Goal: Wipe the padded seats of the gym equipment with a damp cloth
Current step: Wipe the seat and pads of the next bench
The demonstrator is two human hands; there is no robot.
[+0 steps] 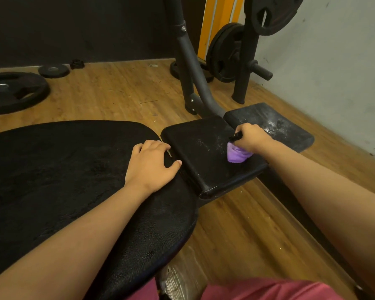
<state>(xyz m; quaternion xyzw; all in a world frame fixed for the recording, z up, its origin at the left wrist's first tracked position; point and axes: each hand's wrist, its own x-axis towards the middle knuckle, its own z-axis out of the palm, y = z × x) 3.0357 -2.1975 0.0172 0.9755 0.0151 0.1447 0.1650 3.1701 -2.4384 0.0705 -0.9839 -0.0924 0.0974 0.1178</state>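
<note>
One grip loaded: right hand [250,137] fisted round purple cloth [237,154], wad down on the middle pad [204,152], right side. Bunched, no clear long axis; free end points near. Left hand [152,163] flat on large pad [52,169], holds nothing. Specks on middle pad, white streaks on far pad [275,124]: likely both unfinished.

A bunched purple cloth [236,154], gripped from above by the right hand [250,136], is pressed onto a rectangular black padded seat [199,152] speckled with pale flecks. Just beyond its far edge lies a smaller black pad [275,124] streaked with whitish marks. On the near side, across a narrow gap, a rounded black pad [63,169] with a pebbled surface lies flat.
</note>
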